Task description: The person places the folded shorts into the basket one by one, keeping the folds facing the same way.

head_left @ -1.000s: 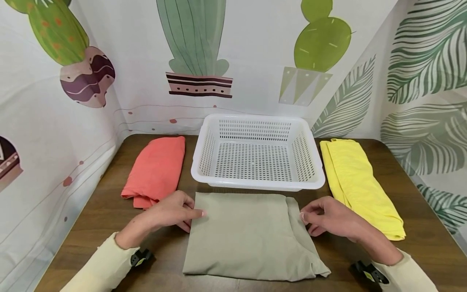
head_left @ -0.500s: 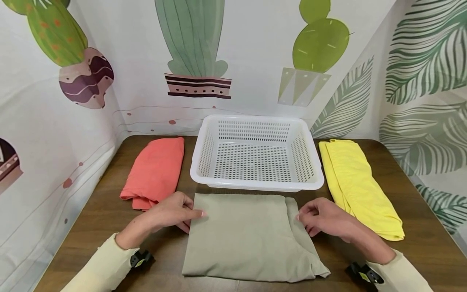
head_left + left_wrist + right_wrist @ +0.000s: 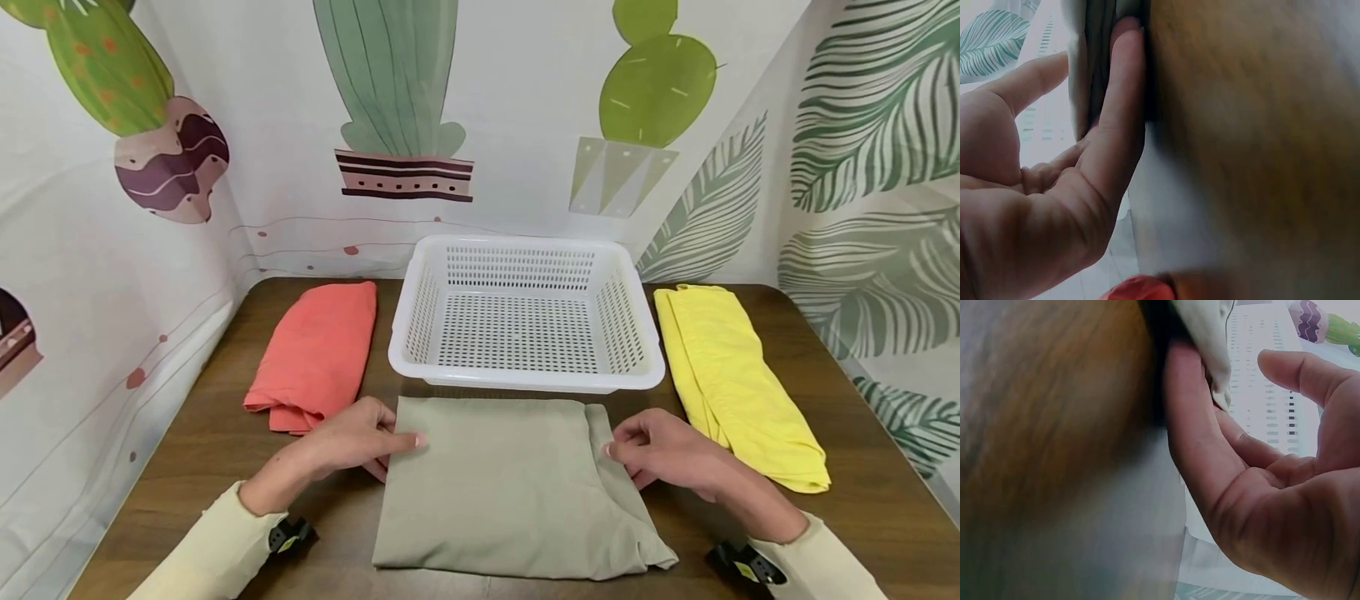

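A folded grey-green cloth (image 3: 498, 492) lies flat on the wooden table in front of the basket, with a slanting loose fold along its right side. At its left edge my left hand (image 3: 356, 437) pinches the layers, thumb on top and fingers underneath; the left wrist view shows the stacked layers (image 3: 1088, 69) between thumb and fingers. My right hand (image 3: 663, 450) is at the opposite edge. In the right wrist view its fingers (image 3: 1194, 419) reach under the cloth's edge (image 3: 1207, 337), while the thumb stands apart from the fabric.
Behind the cloth stands a white perforated plastic basket (image 3: 525, 379) with nothing in it. A folded coral-red cloth (image 3: 318, 350) lies left of it, and a folded yellow cloth (image 3: 738, 387) lies to the right. A printed curtain (image 3: 525, 108) hangs behind the table (image 3: 195, 467).
My right hand has shifted slightly left, its fingers going further under the cloth's right edge. The left hand keeps its place at the left edge.
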The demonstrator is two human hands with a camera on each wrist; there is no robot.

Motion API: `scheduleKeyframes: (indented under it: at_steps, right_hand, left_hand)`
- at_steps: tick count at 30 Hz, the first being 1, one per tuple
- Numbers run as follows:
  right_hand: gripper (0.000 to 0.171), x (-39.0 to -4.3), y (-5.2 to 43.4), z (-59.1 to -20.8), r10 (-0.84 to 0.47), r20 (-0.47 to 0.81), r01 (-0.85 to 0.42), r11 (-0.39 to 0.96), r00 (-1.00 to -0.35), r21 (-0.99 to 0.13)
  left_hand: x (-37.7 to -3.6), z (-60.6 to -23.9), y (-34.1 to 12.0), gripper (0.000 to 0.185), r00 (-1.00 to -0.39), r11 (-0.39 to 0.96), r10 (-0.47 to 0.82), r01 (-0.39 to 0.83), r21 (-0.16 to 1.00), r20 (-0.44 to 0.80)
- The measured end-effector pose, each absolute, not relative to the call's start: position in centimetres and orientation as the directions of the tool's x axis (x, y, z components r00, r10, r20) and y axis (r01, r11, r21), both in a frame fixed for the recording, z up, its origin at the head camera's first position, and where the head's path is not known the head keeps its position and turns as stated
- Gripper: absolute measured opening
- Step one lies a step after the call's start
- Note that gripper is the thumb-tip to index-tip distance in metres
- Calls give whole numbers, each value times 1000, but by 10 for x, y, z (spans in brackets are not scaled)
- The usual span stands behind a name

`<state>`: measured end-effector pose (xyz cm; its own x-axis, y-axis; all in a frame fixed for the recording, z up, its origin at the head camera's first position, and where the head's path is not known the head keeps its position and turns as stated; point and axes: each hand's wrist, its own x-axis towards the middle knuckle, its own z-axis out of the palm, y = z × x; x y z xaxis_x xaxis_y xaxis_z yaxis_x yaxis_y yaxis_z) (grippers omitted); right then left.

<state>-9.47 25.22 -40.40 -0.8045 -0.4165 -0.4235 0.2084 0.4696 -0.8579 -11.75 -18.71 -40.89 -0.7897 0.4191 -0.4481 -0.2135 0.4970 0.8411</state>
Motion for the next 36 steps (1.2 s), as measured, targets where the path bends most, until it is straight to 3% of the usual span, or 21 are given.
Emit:
scheduleKeyframes:
  at_steps: [4,13,24,30,36]
  right_hand:
    - [40,-95,252,-405,-436,-430,217,457,-790,-862]
    - [44,-97,251,-408,-424,-468,260,461,-776,-849]
    - [35,-94,246,-413,-439,-469,274,438,-766,-856]
    - [24,-93,245,-414,-461,-467,300,390,-754,-870]
    - [23,-92,243,-416,-474,-474,328,360,-742,-874]
  left_hand:
    - [-115,-409,-186,40,-785,503,418,-220,836,-457]
    - [-116,-411,-184,38,-774,478,436,-232,847,-459]
    - [-113,-412,-184,42,-762,446,418,-301,843,-494]
    - [-114,-413,-182,36,-734,387,477,-320,865,-484]
    - [-114,-415,-181,35,-704,330,522,-354,875,-481]
